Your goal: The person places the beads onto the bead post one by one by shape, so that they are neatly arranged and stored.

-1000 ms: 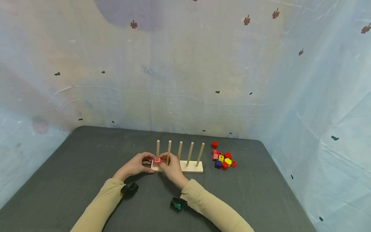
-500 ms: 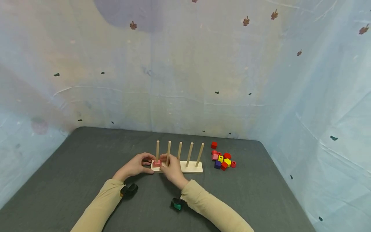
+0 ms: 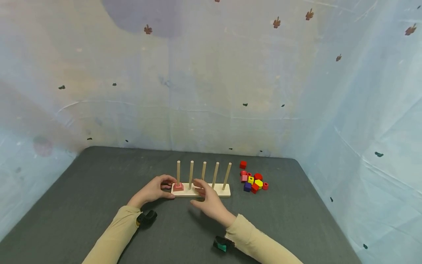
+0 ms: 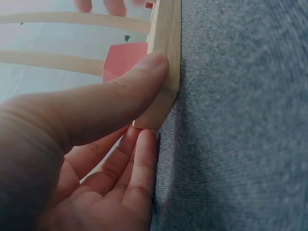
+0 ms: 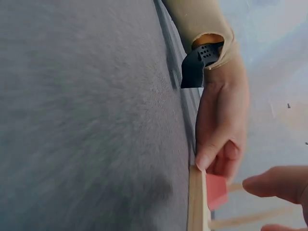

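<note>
Pale, blotchy sheeting [image 3: 204, 73] hangs behind everything, with a dark grey surface [image 3: 184, 234] out front. Right hand [image 3: 212, 203] just let go: a moment ago its fingers were on the pink block, now they're loosely spread with nothing in them. Left hand [image 3: 152, 190] hasn't budged, still gripping the end of the pegged wooden board [image 3: 186, 193]. Loose shapes [image 3: 251, 180] sit off to the right, apart from the board. As for the pink block [image 3: 178, 187], it's around the peg [image 3: 178, 171] nearest the left hand, down on the board, so I'd call that placement done. Left wrist cam shows the thumb pressed on the board's front edge and fingers against its end, which the head view mostly misses. The loose shapes only show properly from the head, though.
</note>
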A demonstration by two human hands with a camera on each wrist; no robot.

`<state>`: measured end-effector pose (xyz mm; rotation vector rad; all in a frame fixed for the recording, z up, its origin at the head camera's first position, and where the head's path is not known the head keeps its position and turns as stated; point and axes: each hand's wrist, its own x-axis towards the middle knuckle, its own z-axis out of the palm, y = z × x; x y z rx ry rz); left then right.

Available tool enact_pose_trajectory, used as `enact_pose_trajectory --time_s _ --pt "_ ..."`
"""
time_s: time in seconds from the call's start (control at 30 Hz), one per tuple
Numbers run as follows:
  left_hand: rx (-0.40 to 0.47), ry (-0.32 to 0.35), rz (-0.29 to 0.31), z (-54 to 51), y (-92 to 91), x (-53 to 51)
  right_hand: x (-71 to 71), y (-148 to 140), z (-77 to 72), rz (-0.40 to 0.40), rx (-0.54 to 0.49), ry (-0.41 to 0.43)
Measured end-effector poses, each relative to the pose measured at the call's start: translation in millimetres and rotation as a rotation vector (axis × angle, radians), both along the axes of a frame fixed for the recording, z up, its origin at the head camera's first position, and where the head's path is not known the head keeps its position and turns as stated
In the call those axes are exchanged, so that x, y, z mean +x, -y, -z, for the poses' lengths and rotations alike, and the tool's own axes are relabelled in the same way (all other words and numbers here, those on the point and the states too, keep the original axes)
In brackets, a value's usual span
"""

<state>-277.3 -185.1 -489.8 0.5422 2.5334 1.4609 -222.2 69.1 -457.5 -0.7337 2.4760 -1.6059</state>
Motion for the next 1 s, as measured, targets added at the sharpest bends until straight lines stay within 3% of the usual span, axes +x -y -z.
enact_pose_trajectory --time_s 0.13,0.23,0.53,0.83,1.0 --pt "-0.007 -0.007 -0.002 1.0 0.4 0.7 7.8 -26 -5.0 -0.028 -0.015 -0.021" --pt "-0.014 -0.007 -0.004 1.4 1.7 2.0 12.4 -44 -15.1 -0.006 0.010 -0.054" --pt "0.005 0.007 0.002 0.6 2.2 1.5 30.8 -85 -78.0 0.144 0.086 -0.141" --pt "-0.006 -0.011 0.010 -0.5 1.7 1.9 -13.0 -137 -64.9 0.199 0.149 -0.269" --pt "0.001 -0.014 0.011 -1.6 -0.4 2.5 -33.5 -153 -63.9 0.158 0.227 -0.294"
